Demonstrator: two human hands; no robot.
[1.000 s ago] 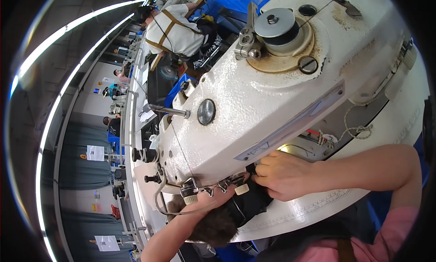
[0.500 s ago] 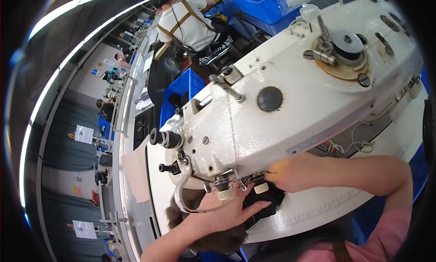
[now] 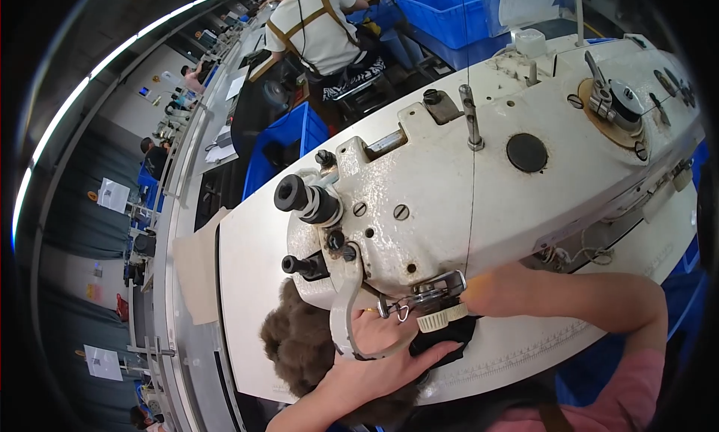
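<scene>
A white industrial sewing machine [image 3: 442, 200] fills the middle, its needle end above the work. My left hand [image 3: 382, 361] lies on the material below that end, thumb stretched toward the right and fingers partly hidden by the machine's curved lever. Beneath and beside this hand are a black piece of fabric [image 3: 455, 344] and brown fluffy fur material [image 3: 296, 346]; whether they are joined cannot be seen. My right hand [image 3: 490, 293] reaches in from the right beside the needle end, near the black fabric, with its fingers hidden behind the machine.
The white machine table [image 3: 517, 355] carries a ruler scale along its near edge. A beige sheet [image 3: 196, 271] lies left of it. Blue bins [image 3: 442, 16] stand beyond, near a seated person in a white top [image 3: 322, 39]. A thread runs up from the machine.
The view has shifted, so the machine appears nearer and more fur shows on the left. My left hand stays on the material; my right hand's fingers are now hidden behind the machine.
</scene>
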